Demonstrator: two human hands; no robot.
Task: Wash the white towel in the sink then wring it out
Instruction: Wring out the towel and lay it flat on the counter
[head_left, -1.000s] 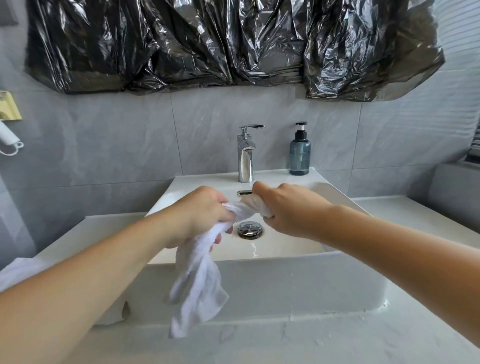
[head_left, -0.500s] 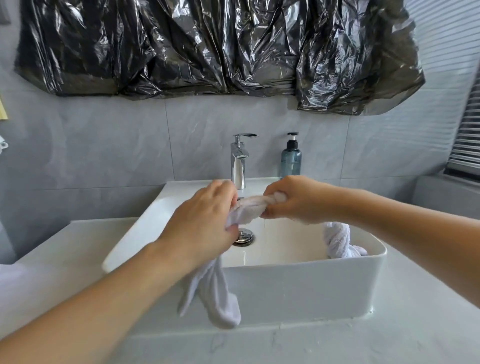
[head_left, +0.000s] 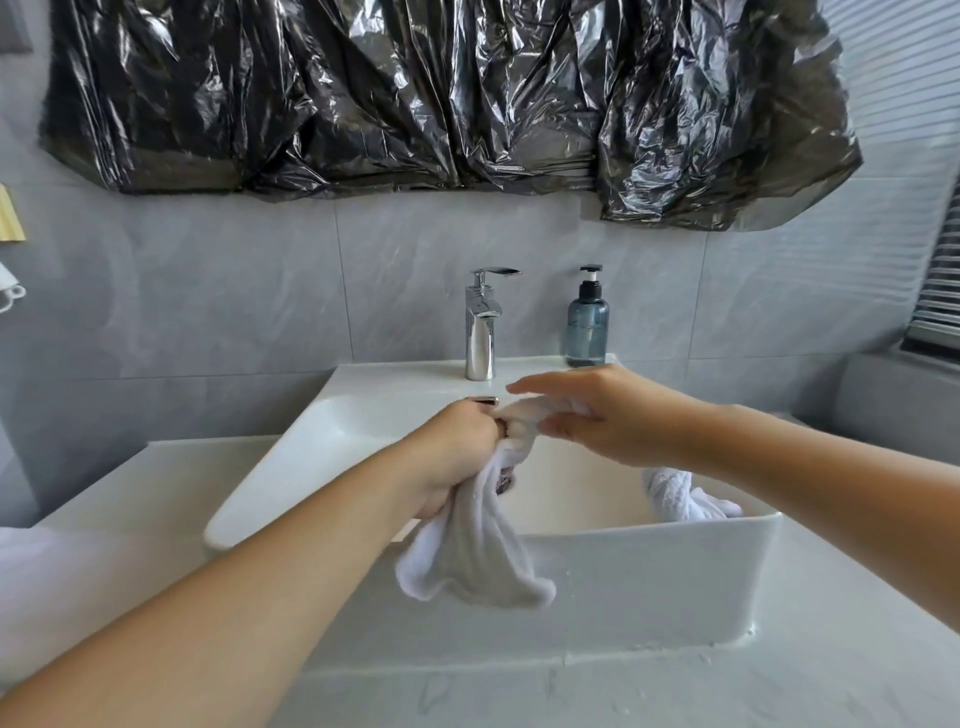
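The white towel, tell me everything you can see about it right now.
The white towel is a soft, ribbed-looking cloth, bunched and twisted into a rope above the sink. The left hand grips it in a fist; the right hand rests over the twisted part, fingers fairly straight. One end hangs limp in folds over the sink's front wall. Another end lies crumpled inside the basin at the right, under the right forearm. Whether it drips cannot be told.

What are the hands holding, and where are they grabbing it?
The left hand grips the white towel near its twisted middle, one end hanging below. The right hand lies over the twisted part with fingers straight; whether it grips cannot be told.
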